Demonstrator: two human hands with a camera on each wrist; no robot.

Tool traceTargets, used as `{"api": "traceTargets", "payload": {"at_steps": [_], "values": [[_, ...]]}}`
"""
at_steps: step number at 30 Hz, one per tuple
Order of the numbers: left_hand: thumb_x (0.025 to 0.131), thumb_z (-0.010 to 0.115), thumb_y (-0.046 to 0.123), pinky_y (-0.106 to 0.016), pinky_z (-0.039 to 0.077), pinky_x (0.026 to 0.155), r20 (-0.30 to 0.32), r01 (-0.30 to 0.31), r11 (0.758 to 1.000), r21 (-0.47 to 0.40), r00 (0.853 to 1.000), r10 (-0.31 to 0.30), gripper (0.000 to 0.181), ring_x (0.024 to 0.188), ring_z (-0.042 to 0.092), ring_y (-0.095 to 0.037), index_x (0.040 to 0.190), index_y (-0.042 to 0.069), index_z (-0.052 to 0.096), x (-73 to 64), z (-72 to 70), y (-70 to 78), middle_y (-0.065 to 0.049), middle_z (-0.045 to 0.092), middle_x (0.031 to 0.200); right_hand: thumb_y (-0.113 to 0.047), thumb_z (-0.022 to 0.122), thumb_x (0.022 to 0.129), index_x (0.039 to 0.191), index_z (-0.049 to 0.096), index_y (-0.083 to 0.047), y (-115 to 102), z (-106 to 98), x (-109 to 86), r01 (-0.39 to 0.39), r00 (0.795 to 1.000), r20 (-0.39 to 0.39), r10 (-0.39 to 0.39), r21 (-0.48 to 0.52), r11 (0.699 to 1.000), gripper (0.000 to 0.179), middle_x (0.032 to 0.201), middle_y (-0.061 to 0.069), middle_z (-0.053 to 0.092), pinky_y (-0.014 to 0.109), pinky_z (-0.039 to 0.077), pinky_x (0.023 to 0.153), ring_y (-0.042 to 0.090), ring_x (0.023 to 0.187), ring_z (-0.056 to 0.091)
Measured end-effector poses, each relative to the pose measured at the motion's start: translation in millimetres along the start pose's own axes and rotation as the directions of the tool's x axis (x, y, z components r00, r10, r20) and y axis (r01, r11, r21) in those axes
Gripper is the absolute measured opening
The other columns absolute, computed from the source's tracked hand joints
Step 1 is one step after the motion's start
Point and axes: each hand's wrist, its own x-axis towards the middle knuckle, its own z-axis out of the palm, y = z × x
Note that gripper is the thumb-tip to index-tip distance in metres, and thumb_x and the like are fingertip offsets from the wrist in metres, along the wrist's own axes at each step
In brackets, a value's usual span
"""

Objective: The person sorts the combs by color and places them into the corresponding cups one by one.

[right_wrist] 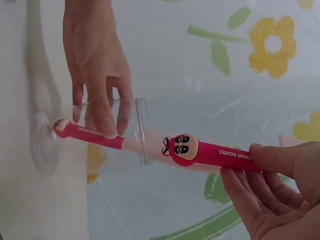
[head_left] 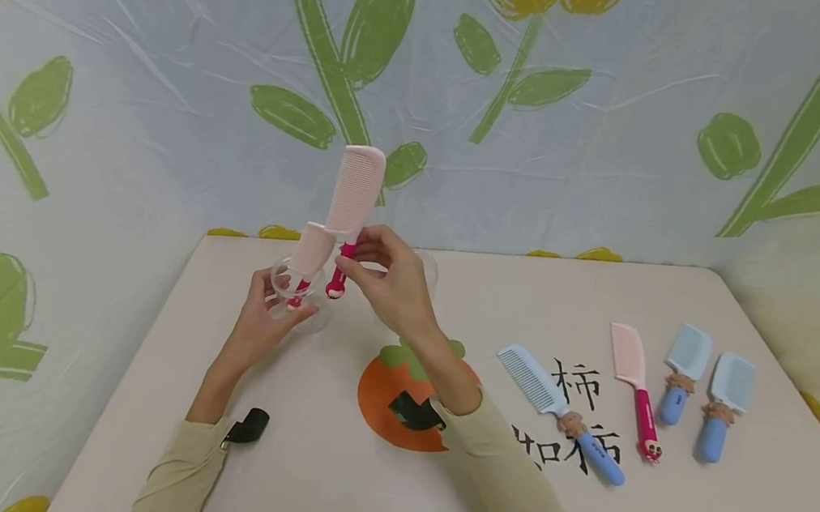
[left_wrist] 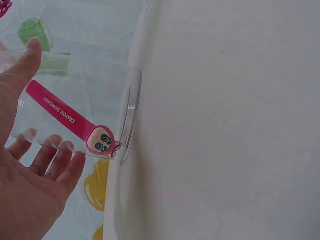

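Observation:
My left hand (head_left: 269,317) holds a clear cup (left_wrist: 131,110) around its wall, thumb on one side and fingers on the other. Inside it leans a pink comb (head_left: 313,249), its magenta handle (left_wrist: 62,112) down and its head sticking out above the rim. Over the cup's mouth, my right hand (head_left: 396,283) pinches a second pink comb (head_left: 357,190) by its magenta handle (right_wrist: 215,155), between thumb and fingers. That comb's toothed head points up, and the face-shaped handle end hangs beside the rim, outside the cup.
A second clear container (head_left: 429,270) stands behind my right hand, partly hidden. On the table's right side lie a blue wide-toothed comb (head_left: 531,380), another pink comb (head_left: 628,352) and two blue hairbrushes (head_left: 690,350). An orange persimmon print (head_left: 382,404) lies under my right forearm.

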Motion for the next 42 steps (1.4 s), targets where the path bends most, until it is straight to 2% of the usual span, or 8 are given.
{"api": "traceTargets", "payload": {"at_steps": [4,11,16,26,34,42], "values": [[0.089,0.081,0.039,-0.055,0.033,0.119,0.006,0.001,1.0,-0.015,1.0,-0.001,0.089,0.14,0.037,-0.035,0.151,0.011,0.025,1.6,0.1,0.8,-0.016,0.04,0.15,0.0,0.078,0.089,0.118,0.061,0.004,5,6,4.9,0.025,1.0,-0.007,-0.025,-0.022,0.999,0.033,0.108,0.017,0.069,0.031,0.058,0.092,0.027,0.099,0.07],[0.09,0.082,0.03,-0.057,0.031,0.119,0.018,0.0,0.999,-0.049,1.0,0.001,0.084,0.139,0.037,-0.036,0.148,0.008,0.027,3.6,1.8,1.7,-0.019,0.042,0.148,-0.002,0.078,0.09,0.122,0.06,0.004,8,15,9.1,0.005,1.0,-0.003,-0.005,-0.046,0.999,0.037,0.112,0.017,0.069,0.029,0.058,0.092,0.027,0.102,0.069],[0.089,0.082,0.033,-0.057,0.031,0.119,0.023,-0.002,0.999,-0.046,1.0,0.003,0.085,0.139,0.037,-0.035,0.149,0.008,0.026,4.3,2.6,1.6,-0.019,0.041,0.148,-0.002,0.077,0.091,0.123,0.06,0.004,9,19,13.1,0.005,1.0,0.001,-0.005,-0.044,0.999,0.037,0.114,0.017,0.068,0.028,0.058,0.091,0.028,0.103,0.069],[0.086,0.082,0.044,-0.055,0.034,0.118,0.008,0.015,1.0,-0.014,1.0,-0.015,0.09,0.139,0.038,-0.032,0.15,0.014,0.026,1.7,2.8,0.8,-0.014,0.042,0.15,0.0,0.076,0.091,0.121,0.06,0.006,15,26,24.4,0.02,1.0,-0.016,-0.02,-0.027,0.999,0.035,0.112,0.019,0.068,0.027,0.058,0.09,0.029,0.101,0.069],[0.089,0.082,0.033,-0.057,0.033,0.118,0.009,0.005,0.999,-0.032,1.0,-0.004,0.086,0.139,0.038,-0.035,0.15,0.009,0.026,2.1,0.8,1.1,-0.017,0.042,0.148,0.001,0.075,0.091,0.119,0.06,0.006,19,39,30.5,0.007,1.0,0.021,-0.006,-0.031,1.0,0.032,0.11,0.02,0.069,0.026,0.059,0.087,0.028,0.1,0.07],[0.089,0.083,0.027,-0.057,0.032,0.119,0.015,0.009,0.999,-0.053,1.0,-0.008,0.086,0.14,0.037,-0.035,0.151,0.01,0.025,3.2,0.0,1.0,-0.018,0.041,0.149,-0.004,0.076,0.093,0.122,0.061,0.004,23,43,33.0,0.002,0.998,0.06,0.006,-0.139,0.99,0.034,0.11,0.017,0.07,0.028,0.059,0.09,0.028,0.101,0.07]]}}
